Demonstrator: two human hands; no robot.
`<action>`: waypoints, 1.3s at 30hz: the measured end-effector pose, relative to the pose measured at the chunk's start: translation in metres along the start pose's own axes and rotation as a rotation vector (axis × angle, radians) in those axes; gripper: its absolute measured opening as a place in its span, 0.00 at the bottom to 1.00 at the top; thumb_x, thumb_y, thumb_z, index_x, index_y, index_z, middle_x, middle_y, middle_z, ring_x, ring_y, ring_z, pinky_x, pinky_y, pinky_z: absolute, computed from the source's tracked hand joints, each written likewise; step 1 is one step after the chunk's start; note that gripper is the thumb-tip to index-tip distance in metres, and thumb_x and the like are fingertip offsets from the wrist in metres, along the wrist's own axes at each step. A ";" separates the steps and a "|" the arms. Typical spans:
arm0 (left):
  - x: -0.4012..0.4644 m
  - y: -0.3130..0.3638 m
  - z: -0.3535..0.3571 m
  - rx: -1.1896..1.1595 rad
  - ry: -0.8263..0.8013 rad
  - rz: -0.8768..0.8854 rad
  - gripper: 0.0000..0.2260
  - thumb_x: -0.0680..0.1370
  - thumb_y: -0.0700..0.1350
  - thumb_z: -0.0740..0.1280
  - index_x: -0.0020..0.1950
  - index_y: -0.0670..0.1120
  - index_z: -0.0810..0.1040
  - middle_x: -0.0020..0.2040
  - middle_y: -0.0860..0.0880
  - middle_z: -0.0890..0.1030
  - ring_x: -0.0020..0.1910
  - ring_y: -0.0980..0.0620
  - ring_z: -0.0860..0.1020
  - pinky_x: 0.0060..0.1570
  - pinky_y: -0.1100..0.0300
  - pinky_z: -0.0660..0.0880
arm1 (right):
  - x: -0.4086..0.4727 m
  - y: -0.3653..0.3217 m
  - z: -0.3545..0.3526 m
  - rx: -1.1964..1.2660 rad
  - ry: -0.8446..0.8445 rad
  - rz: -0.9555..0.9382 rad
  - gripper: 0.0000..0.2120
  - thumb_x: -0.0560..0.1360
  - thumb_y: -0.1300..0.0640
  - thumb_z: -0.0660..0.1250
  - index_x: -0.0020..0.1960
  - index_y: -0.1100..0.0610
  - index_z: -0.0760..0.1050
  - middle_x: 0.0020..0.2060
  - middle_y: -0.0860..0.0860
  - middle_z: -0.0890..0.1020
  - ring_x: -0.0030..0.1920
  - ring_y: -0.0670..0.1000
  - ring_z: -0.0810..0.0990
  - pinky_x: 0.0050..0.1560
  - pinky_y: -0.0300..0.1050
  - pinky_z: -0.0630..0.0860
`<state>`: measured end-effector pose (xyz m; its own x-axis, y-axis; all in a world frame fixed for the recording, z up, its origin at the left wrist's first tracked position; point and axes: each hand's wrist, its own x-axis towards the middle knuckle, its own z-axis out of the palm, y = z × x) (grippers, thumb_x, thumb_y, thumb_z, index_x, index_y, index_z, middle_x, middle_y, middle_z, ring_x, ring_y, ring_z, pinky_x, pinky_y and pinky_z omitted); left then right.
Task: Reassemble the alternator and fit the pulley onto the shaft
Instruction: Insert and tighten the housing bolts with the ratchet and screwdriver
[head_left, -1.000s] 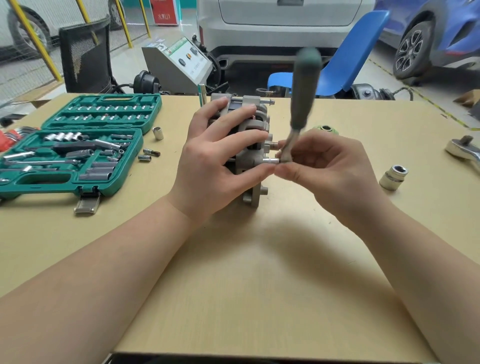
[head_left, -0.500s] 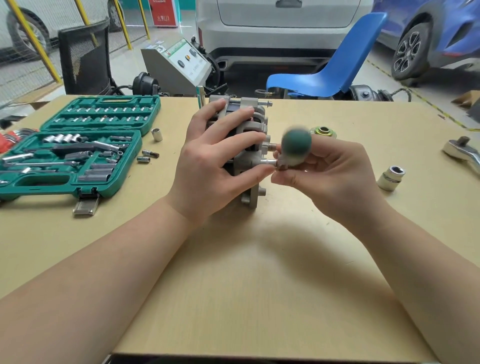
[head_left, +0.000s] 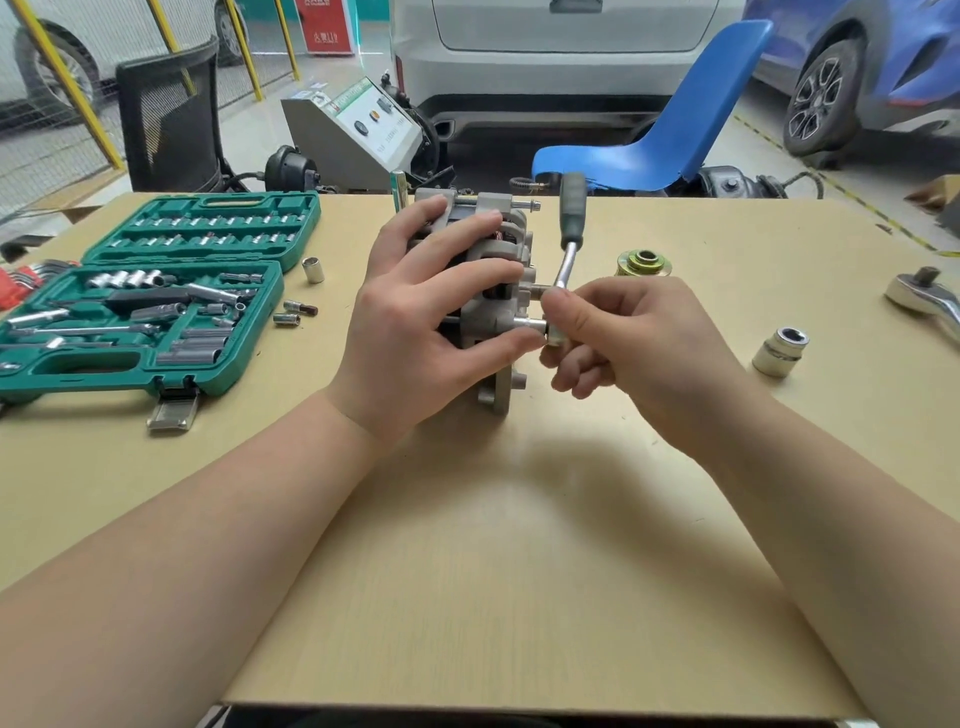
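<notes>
The grey alternator (head_left: 498, 317) stands on its edge at the middle of the tan table (head_left: 493, 545). My left hand (head_left: 426, 322) grips its body from the left, fingers spread over the housing. My right hand (head_left: 634, 343) pinches the head of a small ratchet (head_left: 567, 260) whose socket sits on a bolt on the alternator's right face. The ratchet's dark green handle points up and away. The yellowish pulley (head_left: 644, 264) lies on the table just behind my right hand.
An open green socket case (head_left: 156, 296) lies at the left, with loose sockets (head_left: 312, 270) beside it. A large socket (head_left: 780, 351) and a big ratchet (head_left: 930, 301) sit at the right. A blue chair (head_left: 670, 124) and a grey machine (head_left: 358, 130) stand beyond the far edge.
The ratchet handle swung down toward me and has swung back up to point away. My left hand stays on the alternator.
</notes>
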<state>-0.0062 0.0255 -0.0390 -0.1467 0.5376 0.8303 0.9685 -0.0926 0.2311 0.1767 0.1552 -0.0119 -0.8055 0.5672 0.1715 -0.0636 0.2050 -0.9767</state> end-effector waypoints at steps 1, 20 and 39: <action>0.000 0.000 0.000 0.001 -0.001 0.002 0.21 0.75 0.57 0.81 0.61 0.45 0.87 0.71 0.46 0.80 0.75 0.35 0.70 0.76 0.42 0.68 | 0.001 0.000 -0.001 0.016 -0.010 0.016 0.17 0.75 0.45 0.76 0.47 0.60 0.84 0.36 0.59 0.86 0.33 0.56 0.85 0.33 0.43 0.78; 0.000 0.002 -0.003 0.008 -0.028 -0.019 0.23 0.73 0.58 0.81 0.62 0.46 0.87 0.72 0.45 0.80 0.76 0.36 0.69 0.76 0.43 0.68 | 0.000 -0.005 -0.005 -0.040 -0.030 -0.109 0.11 0.71 0.51 0.78 0.45 0.58 0.85 0.34 0.56 0.86 0.33 0.58 0.85 0.35 0.45 0.81; 0.001 0.003 -0.005 -0.022 -0.044 -0.035 0.22 0.74 0.58 0.80 0.62 0.45 0.87 0.72 0.45 0.80 0.76 0.35 0.69 0.77 0.42 0.67 | -0.006 0.012 -0.001 -0.201 0.070 -0.323 0.10 0.72 0.58 0.81 0.50 0.57 0.82 0.39 0.50 0.88 0.40 0.54 0.89 0.43 0.47 0.85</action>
<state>-0.0047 0.0216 -0.0355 -0.1709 0.5775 0.7983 0.9583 -0.0909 0.2708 0.1816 0.1549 -0.0250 -0.7200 0.4996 0.4816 -0.1853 0.5304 -0.8272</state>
